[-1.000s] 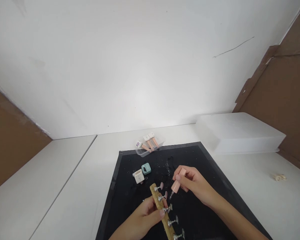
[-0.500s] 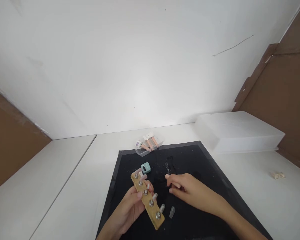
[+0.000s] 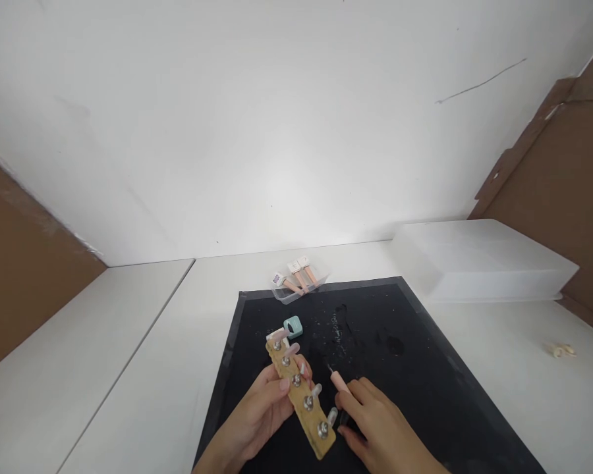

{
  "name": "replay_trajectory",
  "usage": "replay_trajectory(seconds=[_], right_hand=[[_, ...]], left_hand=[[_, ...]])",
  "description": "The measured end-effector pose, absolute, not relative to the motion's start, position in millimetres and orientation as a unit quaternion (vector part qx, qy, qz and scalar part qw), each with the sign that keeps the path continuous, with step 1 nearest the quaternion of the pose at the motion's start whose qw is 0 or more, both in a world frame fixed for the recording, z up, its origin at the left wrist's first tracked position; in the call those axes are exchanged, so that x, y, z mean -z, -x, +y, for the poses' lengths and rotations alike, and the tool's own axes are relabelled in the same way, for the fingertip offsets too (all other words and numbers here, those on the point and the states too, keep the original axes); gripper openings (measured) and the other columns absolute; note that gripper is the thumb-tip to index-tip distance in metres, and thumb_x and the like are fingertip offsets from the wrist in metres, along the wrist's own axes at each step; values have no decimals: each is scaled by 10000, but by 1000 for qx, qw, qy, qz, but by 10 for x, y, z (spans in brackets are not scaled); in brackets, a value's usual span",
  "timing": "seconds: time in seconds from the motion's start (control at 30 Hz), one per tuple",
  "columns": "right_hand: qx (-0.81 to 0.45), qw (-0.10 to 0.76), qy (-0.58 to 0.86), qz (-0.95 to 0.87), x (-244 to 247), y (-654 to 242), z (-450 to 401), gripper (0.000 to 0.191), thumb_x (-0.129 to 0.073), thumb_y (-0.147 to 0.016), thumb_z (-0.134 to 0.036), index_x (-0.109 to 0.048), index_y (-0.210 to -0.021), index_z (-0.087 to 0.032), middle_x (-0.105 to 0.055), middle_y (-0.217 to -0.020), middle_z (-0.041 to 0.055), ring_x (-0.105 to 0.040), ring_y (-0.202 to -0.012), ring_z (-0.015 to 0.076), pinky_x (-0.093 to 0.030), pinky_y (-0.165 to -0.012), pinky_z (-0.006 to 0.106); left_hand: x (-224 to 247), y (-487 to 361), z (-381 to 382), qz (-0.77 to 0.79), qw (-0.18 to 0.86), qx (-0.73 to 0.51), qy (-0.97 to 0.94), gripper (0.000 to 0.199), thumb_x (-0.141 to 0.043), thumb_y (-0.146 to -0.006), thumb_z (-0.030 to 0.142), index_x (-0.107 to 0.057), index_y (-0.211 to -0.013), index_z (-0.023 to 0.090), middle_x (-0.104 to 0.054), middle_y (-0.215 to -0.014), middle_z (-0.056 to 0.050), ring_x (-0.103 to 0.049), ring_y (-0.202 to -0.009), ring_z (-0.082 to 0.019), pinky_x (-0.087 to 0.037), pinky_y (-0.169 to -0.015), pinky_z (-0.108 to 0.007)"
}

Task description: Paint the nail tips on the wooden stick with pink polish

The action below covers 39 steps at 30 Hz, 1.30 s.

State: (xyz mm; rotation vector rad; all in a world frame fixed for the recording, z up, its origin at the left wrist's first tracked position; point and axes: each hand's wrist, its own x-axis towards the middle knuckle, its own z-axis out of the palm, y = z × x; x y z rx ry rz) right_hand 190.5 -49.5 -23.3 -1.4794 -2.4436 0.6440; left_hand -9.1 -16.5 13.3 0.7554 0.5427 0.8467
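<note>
My left hand [image 3: 269, 401] grips a tan strip-shaped nail stand [image 3: 304, 408] from the side, thumb on its face. The stand is tilted and carries a row of shiny metal knobs with clear and pale pink nail tips [image 3: 292, 350] sticking out at its right side. In my right hand [image 3: 375, 421] is a slim pink-handled tool [image 3: 339, 380] with a thin tip pointing away; its exact kind I cannot tell. The fingers of this hand are low over the black mat, close to the stand's near end, where a loose nail tip is mostly hidden.
On the black mat [image 3: 375, 316] sits a small teal container [image 3: 293, 327] just beyond the stand. Behind it, a clear tray [image 3: 289, 297] holds several pink-and-white bottles. A translucent white bin [image 3: 484, 263] and small cream-coloured pieces [image 3: 561, 350] are at right.
My right hand has come nearer and down to where the loose nail tip lay, and the pink tool's thin tip now shows. My left hand still holds the stand; the view has shifted slightly.
</note>
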Motion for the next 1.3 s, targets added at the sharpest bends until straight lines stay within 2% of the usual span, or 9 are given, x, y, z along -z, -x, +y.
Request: replay_trajectory(seconds=[0.17,0.27,0.37,0.47,0.6,0.77,0.9,1.07,1.3], right_hand=[[-243,154,488,-824,266,-1918,-499,429,-499,-683,38,-537,-1057,-170,-594,-953,94,-564,-897,264,-497,-760,395],[-274,230,483,-799,198,-1962,-462,331,-490,-671,30,-510,-915,-193,-553,-937,54,-564,-858,203,-484,-765,322],[-295,291,492,-765,2,-2030,-391,227,-473,-701,-5,-442,-788,-212,-491,-810,2,-538,-701,147,-464,-632,248],[-302,355,474,-747,-257,-2086,-323,208,-476,-719,-28,-423,-777,-221,-465,-767,-16,-524,-714,147,-445,-659,253],[-327,406,437,-732,-521,-2074,-287,175,-486,-742,-53,-446,-760,-222,-486,-782,-8,-521,-718,147,-449,-663,257],[-383,444,389,-711,-624,-1939,-279,160,-510,-759,-62,-496,-798,-217,-500,-787,-3,-549,-718,140,-482,-672,253],[-429,476,355,-680,-619,-1841,-259,127,-529,-766,-81,-513,-786,-206,-500,-810,10,-576,-751,147,-505,-698,270],[-472,493,320,-657,-591,-1807,-255,137,-551,-777,-85,-508,-791,-214,-497,-833,5,-607,-841,163,-494,-797,317],[-518,483,294,-642,-589,-1824,-268,88,-578,-820,-174,-504,-801,-218,-534,-910,41,-585,-949,207,-474,-829,362]], left_hand=[[-163,88,-174,255,811,-394,-349,204,-649,-735,330,-634,-841,156,-498,-840,-21,-531,-799,-158,-396,-727,-281],[-171,77,-177,265,808,-399,-341,207,-664,-720,329,-639,-835,159,-506,-836,-19,-528,-787,-154,-396,-737,-287],[-165,63,-186,285,800,-405,-339,222,-693,-689,339,-646,-830,173,-516,-829,-12,-523,-783,-154,-392,-770,-308],[-155,54,-197,323,786,-399,-345,250,-716,-664,353,-654,-843,190,-530,-827,-9,-520,-825,-172,-372,-847,-350],[-113,58,-209,375,752,-396,-372,288,-724,-647,384,-662,-862,203,-573,-866,-28,-489,-989,-237,-310,-944,-409],[-25,80,-219,391,711,-389,-436,300,-691,-679,398,-654,-894,191,-582,-1097,-91,-334,-1227,-317,-294,-965,-420],[-15,78,-234,381,693,-398,-465,299,-693,-675,397,-646,-879,183,-593,-1027,-81,-416,-1139,-300,-338,-920,-397],[-44,80,-246,336,691,-407,-494,247,-669,-714,355,-611,-900,204,-546,-871,-19,-503,-875,-193,-390,-799,-322],[-54,118,-272,267,711,-390,-521,206,-619,-770,319,-585,-960,245,-516,-897,-4,-481,-840,-156,-371,-763,-268]])
